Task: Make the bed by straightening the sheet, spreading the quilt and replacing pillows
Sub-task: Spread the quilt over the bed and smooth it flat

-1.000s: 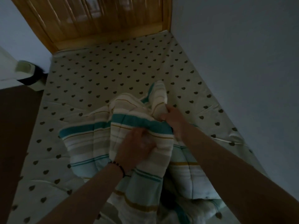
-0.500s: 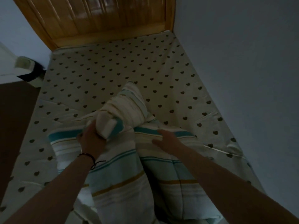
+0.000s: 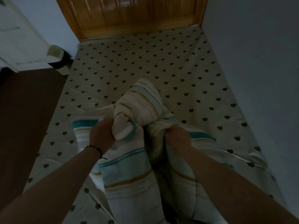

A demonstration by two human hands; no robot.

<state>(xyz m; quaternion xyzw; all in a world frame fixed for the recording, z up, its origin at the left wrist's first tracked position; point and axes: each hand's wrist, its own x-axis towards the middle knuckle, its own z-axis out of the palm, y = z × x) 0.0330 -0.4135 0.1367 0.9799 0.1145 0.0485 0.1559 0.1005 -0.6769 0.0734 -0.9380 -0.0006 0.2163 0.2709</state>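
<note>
Two bare, sleeveless forearms, a dark beaded bracelet (image 3: 94, 148) with a loose cord end at the left wrist.

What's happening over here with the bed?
A person is making it. Both hands, left and right, grip a bunched-up striped quilt near the foot of the bed. It is not spread yet; the heart-print sheet lies mostly bare and fairly flat up to the wooden headboard. No pillows are in view.

Quilt (image 3: 129, 172) lower end beyond bottom edge
</note>
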